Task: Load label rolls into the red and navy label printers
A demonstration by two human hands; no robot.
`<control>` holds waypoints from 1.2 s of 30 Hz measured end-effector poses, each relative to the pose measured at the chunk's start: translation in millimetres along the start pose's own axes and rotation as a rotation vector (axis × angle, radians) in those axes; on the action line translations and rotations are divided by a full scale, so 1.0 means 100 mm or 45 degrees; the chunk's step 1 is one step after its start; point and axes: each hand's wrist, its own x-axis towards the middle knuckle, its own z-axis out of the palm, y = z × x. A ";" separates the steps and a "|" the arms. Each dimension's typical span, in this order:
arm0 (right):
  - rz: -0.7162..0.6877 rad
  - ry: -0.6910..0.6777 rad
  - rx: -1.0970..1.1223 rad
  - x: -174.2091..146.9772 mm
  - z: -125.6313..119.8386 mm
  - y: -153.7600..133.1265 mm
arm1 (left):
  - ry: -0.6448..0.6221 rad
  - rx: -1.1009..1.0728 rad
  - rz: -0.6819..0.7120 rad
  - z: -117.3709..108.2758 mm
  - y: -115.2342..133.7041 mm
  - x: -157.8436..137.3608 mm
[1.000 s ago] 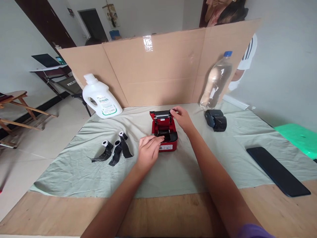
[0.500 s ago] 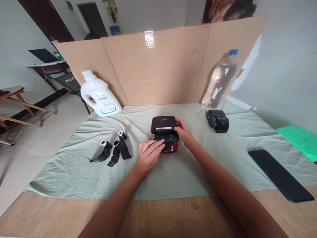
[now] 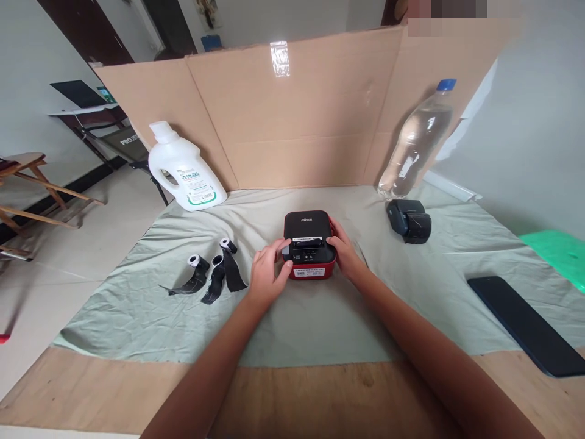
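Note:
A small red and black portable printer (image 3: 307, 244) sits on the cloth in front of me, its black lid down and a white label on its red front. My left hand (image 3: 269, 266) is at its left side, index fingertip by a grey tab and thumb at the front corner, gripping the edge. Around the right side, my right hand (image 3: 346, 251) holds the printer, thumb on top and its other fingers partly hidden. Left of my left hand lie several small rolls of black paper (image 3: 218, 268) with white cores, their ends trailing loose.
A second black printer (image 3: 409, 221) rests at the right, before a clear water bottle (image 3: 418, 140). Dark phone (image 3: 525, 323) at the right edge. White detergent jug (image 3: 187, 174) leans by the cardboard panel (image 3: 301, 122) along the back. Green plastic (image 3: 555, 256) lies far right.
The black paper strip that hung over the printer's front is no longer visible there. My left hand has moved from the front onto the left side; my right hand still holds the right side.

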 end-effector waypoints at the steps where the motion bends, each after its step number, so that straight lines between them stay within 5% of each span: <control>1: 0.001 0.008 0.003 -0.01 0.01 0.00 | 0.016 -0.008 0.014 0.01 -0.01 0.01; 8: -0.030 0.034 0.031 -0.04 0.00 0.07 | 0.144 -0.132 -0.033 0.07 0.03 0.00; 18: -0.022 0.049 0.058 -0.08 -0.03 0.08 | 0.103 -0.323 -0.066 0.10 0.05 -0.06; 27: 0.084 0.167 -0.056 -0.07 0.01 0.03 | -0.003 -0.227 -0.057 0.04 0.06 0.00; 36: 0.039 0.185 0.023 -0.12 0.02 0.08 | 0.065 -0.320 -0.108 0.03 0.13 0.00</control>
